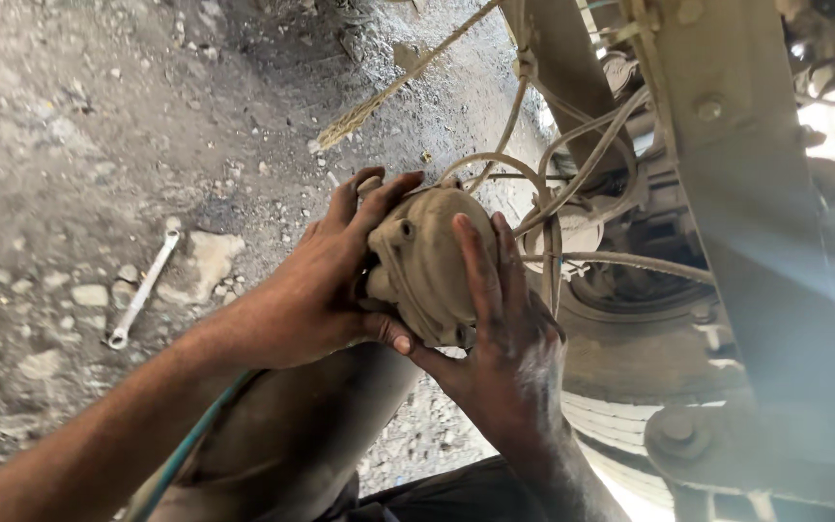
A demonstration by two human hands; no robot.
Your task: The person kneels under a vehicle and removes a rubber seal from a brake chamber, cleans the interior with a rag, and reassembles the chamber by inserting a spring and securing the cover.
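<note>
both hands (408,290) around dusty housing (427,261)

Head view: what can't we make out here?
- Housing, head view: its underside and mount are hidden by the left hand and right hand.
- Hoses: far ends lost behind the frame rail.
- Wrench on the ground: size too small to tell.
- Top right: blown out by glare.
</note>
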